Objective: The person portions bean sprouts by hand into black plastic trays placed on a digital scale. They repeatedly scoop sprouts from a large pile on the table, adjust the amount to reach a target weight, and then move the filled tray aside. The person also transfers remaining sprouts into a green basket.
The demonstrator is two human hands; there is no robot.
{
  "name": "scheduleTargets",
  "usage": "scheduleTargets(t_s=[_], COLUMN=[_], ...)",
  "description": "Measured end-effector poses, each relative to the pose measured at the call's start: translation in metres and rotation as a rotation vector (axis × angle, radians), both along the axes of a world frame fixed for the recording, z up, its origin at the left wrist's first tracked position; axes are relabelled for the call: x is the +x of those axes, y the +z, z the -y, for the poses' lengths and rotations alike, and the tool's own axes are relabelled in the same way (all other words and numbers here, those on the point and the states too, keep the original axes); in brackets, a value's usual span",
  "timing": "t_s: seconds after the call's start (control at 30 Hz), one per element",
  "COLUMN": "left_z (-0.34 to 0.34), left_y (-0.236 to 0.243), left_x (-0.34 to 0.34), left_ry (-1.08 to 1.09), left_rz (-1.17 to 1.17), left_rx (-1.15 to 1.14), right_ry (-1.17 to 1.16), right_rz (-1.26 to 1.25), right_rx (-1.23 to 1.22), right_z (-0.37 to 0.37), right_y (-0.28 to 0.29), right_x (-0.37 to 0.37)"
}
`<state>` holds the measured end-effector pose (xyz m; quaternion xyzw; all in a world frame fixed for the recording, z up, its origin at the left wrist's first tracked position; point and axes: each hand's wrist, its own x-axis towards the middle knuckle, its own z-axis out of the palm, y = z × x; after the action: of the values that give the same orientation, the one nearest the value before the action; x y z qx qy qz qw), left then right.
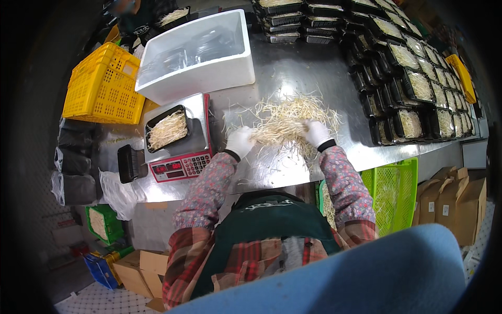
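A loose pile of pale bean sprouts (pixel 285 118) lies on the steel table (pixel 293 68). My left hand (pixel 239 141), in a white glove, grips a bunch of sprouts at the pile's left edge. My right hand (pixel 316 132), also in a white glove, is pressed into the pile's right side with sprouts between its fingers. To the left, a black tray (pixel 166 128) filled with sprouts rests on a scale (pixel 180 157) with a red keypad front.
A white foam box (pixel 196 52) stands behind the scale. Several black trays of sprouts (pixel 413 83) are stacked at the right and back. A yellow crate (pixel 102 83) sits at the left, a green crate (pixel 392 193) below the table's right edge, cardboard boxes (pixel 452 201) beyond.
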<state>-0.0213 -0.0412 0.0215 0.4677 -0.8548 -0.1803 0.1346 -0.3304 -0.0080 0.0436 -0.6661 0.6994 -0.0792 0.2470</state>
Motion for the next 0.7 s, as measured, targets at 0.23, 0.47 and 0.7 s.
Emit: scheduleTargets(t_s=[0.23, 0.47, 0.7], left_z=[-0.015, -0.017, -0.038], left_y=[0.032, 0.050, 0.082], left_x=[0.035, 0.045, 0.044], left_ry=[0.190, -0.088, -0.380], left_rz=[-0.184, -0.073, -0.100], left_rx=[-0.019, -0.103, -0.280], right_ry=[0.015, -0.017, -0.221], right_rz=[0.206, -0.054, 1.104], right_rx=[0.054, 0.108, 0.194], right_z=[-0.018, 0.007, 0.003], right_y=[0.024, -0.014, 0.036], right_x=[0.023, 0.025, 0.012])
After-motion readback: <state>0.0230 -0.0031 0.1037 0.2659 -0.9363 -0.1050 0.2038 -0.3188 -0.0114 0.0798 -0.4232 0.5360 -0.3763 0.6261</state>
